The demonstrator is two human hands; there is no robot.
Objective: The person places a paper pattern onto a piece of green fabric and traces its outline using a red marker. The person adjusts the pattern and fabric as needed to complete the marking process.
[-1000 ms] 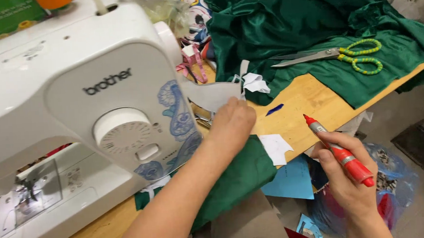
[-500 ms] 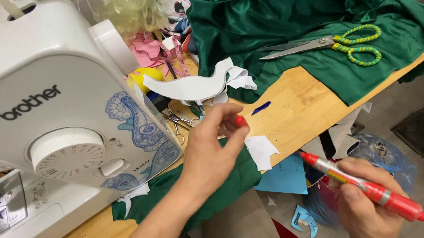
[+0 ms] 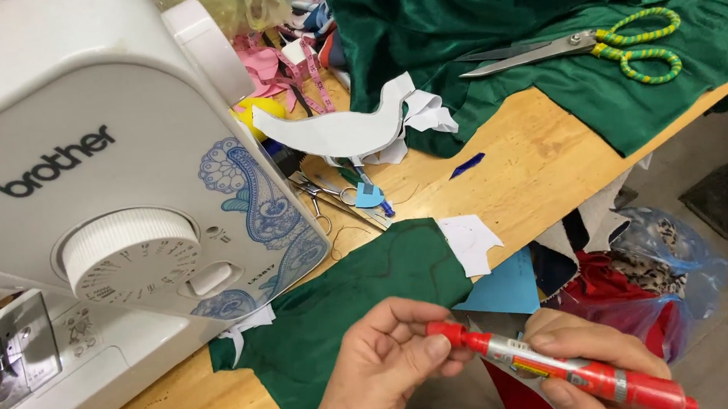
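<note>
Both hands hold one red marker low in the view, in front of the wooden table edge. Its long axis runs from upper left to lower right; the capped tip points left, toward the left hand. The left hand pinches this cap with thumb and fingers. The right hand grips the body. A green fabric piece lies just above, beside the white sewing machine.

— Where did the sewing machine stand?
— At the table's left. A fabric piece lay in front of it, at the near edge.
— And the scissors?
— Far right, on a spread of cloth. A paper pattern lay between them and the machine.
</note>
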